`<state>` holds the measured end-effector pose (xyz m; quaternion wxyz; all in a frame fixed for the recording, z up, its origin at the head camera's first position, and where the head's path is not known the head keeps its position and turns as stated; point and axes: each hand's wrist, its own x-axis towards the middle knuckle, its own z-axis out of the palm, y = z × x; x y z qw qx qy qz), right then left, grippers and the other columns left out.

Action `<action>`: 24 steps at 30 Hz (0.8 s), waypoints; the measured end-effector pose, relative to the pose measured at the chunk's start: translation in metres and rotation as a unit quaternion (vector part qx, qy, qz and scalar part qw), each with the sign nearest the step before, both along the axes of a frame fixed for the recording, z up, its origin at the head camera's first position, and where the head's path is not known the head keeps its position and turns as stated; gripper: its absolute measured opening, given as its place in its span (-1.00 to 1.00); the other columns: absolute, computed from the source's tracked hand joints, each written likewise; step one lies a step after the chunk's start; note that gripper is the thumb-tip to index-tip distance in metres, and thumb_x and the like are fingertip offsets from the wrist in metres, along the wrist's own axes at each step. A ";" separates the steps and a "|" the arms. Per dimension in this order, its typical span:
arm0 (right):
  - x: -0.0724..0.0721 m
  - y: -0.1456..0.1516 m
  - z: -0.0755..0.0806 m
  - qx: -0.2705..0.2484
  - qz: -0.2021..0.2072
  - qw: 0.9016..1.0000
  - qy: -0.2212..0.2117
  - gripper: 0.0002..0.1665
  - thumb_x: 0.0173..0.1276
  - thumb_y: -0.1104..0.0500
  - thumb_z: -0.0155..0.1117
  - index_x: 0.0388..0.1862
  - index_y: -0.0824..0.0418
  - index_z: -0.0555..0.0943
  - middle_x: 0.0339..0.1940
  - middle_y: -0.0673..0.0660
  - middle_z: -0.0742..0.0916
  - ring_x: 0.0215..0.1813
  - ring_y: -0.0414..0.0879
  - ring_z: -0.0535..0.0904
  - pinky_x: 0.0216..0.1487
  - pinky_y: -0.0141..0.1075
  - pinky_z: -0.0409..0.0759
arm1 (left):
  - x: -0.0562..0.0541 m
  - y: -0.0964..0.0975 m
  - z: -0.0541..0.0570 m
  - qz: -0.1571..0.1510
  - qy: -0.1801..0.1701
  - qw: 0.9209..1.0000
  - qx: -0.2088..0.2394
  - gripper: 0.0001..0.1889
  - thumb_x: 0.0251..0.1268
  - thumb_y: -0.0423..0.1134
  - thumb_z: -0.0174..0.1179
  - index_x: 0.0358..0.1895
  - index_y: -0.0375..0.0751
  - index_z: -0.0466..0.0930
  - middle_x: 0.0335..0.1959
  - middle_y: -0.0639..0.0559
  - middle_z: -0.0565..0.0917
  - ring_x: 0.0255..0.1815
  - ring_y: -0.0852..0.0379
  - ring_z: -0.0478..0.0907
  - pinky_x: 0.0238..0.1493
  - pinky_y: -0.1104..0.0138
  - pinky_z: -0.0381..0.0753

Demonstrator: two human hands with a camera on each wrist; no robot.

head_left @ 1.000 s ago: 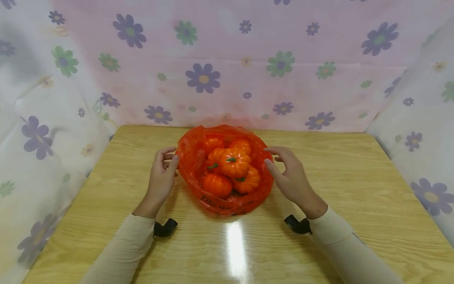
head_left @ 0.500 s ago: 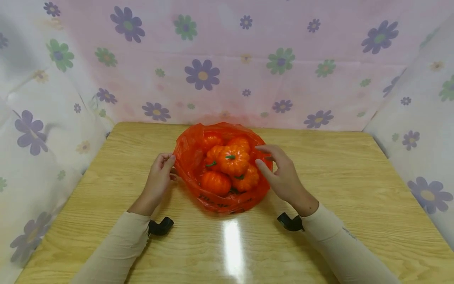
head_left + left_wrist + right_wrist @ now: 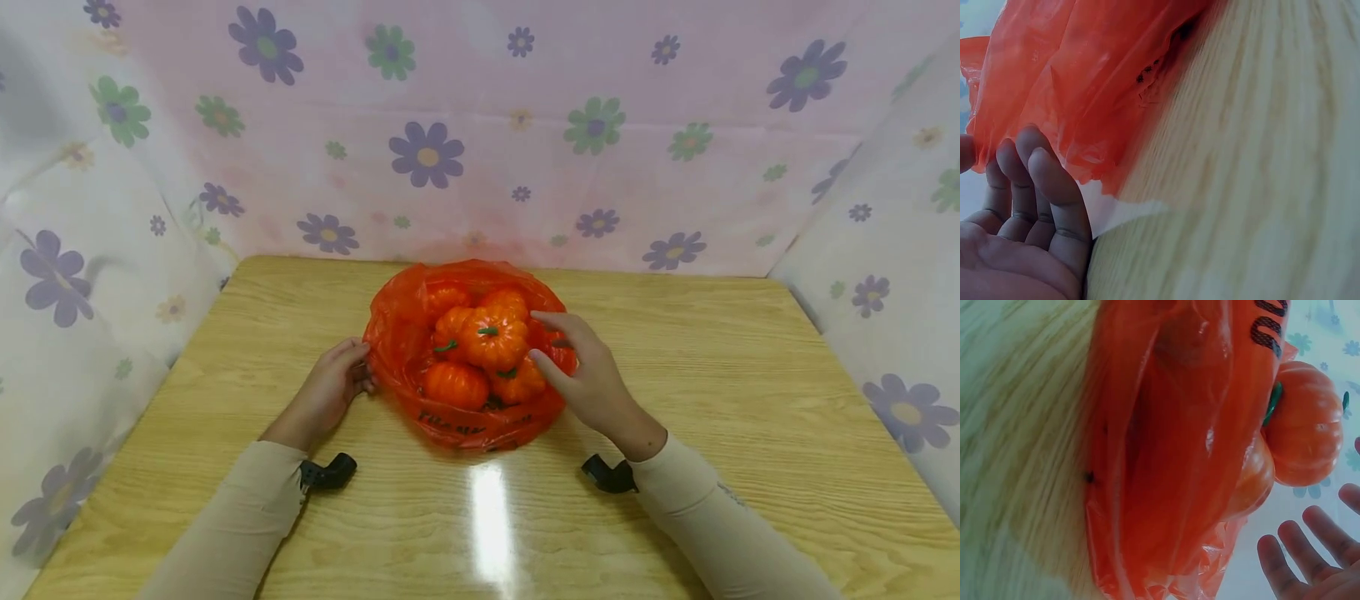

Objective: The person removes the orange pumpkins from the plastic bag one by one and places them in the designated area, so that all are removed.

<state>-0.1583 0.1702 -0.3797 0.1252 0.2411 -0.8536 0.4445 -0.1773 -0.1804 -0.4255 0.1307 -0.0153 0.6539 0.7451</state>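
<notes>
A red translucent plastic bag [image 3: 397, 321] stands on the wooden table with its mouth wide open. Several orange toy pumpkins lie heaped inside, the top pumpkin [image 3: 492, 337] showing a green stem. At the bag's left side is my left hand [image 3: 327, 393], thumb at the plastic and fingers loosely bent. In the left wrist view a gap shows between thumb and fingers, with the bag's plastic [image 3: 1066, 75] close to the fingertips. My right hand [image 3: 588, 379] reaches over the bag's right rim, fingers spread beside the top pumpkin. Nothing is in its grasp.
The wooden table [image 3: 697, 358] surrounds the bag. A pink flowered cloth [image 3: 480, 133] hangs behind, with pale flowered cloth at both sides. Black wrist devices [image 3: 330, 472] stick out near the sleeve cuffs.
My right hand has moved left, from the bag's right rim to over its mouth. My left hand has slid a little lower along the bag's left side. The pumpkins keep their arrangement.
</notes>
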 end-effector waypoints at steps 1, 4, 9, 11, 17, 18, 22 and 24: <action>0.000 0.000 -0.001 0.005 0.002 1.000 0.003 -0.43 0.38 0.25 0.34 0.35 0.21 0.46 0.29 0.20 0.57 0.19 0.19 0.54 0.21 0.12 0.56 | 0.000 -0.001 -0.001 0.000 -0.001 1.000 0.001 -0.73 0.65 -0.18 -0.17 -0.33 -0.04 0.40 -0.45 0.15 0.50 -0.38 0.20 0.47 -0.29 0.41 0.53; 0.000 -0.002 -0.001 0.017 0.007 1.000 0.016 -0.38 0.37 0.24 0.36 0.39 0.22 0.44 0.33 0.19 0.56 0.28 0.15 0.50 0.26 0.14 0.52 | 0.000 -0.002 -0.003 0.002 -0.006 1.000 0.007 -0.74 0.65 -0.18 -0.16 -0.32 -0.03 0.41 -0.42 0.16 0.51 -0.36 0.21 0.48 -0.27 0.42 0.55; 0.000 -0.005 -0.001 0.017 0.013 1.000 0.017 -0.32 0.35 0.22 0.38 0.43 0.17 0.41 0.39 0.12 0.52 0.40 0.06 0.42 0.37 0.12 0.44 | -0.001 -0.004 -0.005 0.000 -0.009 1.000 0.014 -0.76 0.65 -0.17 -0.15 -0.27 -0.01 0.43 -0.37 0.18 0.52 -0.32 0.24 0.49 -0.23 0.43 0.58; 0.000 -0.007 0.000 0.016 0.015 1.000 0.009 -0.30 0.35 0.20 0.40 0.44 0.14 0.40 0.41 0.11 0.50 0.43 0.05 0.40 0.41 0.12 0.41 | -0.001 -0.004 -0.005 -0.003 -0.008 1.000 0.015 -0.77 0.65 -0.17 -0.15 -0.27 -0.01 0.44 -0.36 0.19 0.52 -0.31 0.24 0.50 -0.22 0.44 0.58; -0.002 -0.015 0.002 0.026 0.017 1.000 -0.004 -0.23 0.34 0.13 0.42 0.48 0.13 0.36 0.47 0.09 0.44 0.51 0.04 0.31 0.48 0.12 0.32 | -0.001 -0.005 -0.005 -0.002 -0.002 1.000 0.015 -0.78 0.64 -0.18 -0.14 -0.27 -0.02 0.44 -0.32 0.19 0.55 -0.30 0.24 0.53 -0.19 0.42 0.61; -0.003 -0.016 0.002 0.028 0.018 0.999 -0.006 -0.22 0.33 0.12 0.43 0.49 0.12 0.36 0.49 0.08 0.43 0.52 0.04 0.30 0.48 0.13 0.31 | -0.001 -0.005 -0.005 -0.002 -0.001 1.000 0.014 -0.77 0.64 -0.19 -0.14 -0.27 -0.02 0.44 -0.32 0.18 0.55 -0.29 0.23 0.53 -0.19 0.41 0.61; -0.004 -0.019 0.003 0.040 0.017 0.999 -0.016 -0.16 0.32 0.06 0.44 0.53 0.06 0.31 0.56 0.06 0.35 0.57 0.05 0.22 0.50 0.17 0.26 | -0.001 -0.004 -0.006 -0.006 0.004 1.000 0.012 -0.77 0.64 -0.20 -0.14 -0.27 -0.02 0.45 -0.30 0.18 0.56 -0.28 0.23 0.53 -0.17 0.40 0.62; -0.004 -0.021 0.003 0.047 0.018 0.999 -0.021 -0.13 0.32 0.04 0.44 0.55 0.04 0.28 0.59 0.04 0.31 0.59 0.06 0.19 0.50 0.20 0.24 | -0.001 -0.004 -0.006 -0.007 0.006 1.000 0.012 -0.78 0.64 -0.20 -0.13 -0.27 -0.02 0.45 -0.30 0.18 0.56 -0.28 0.23 0.54 -0.16 0.40 0.62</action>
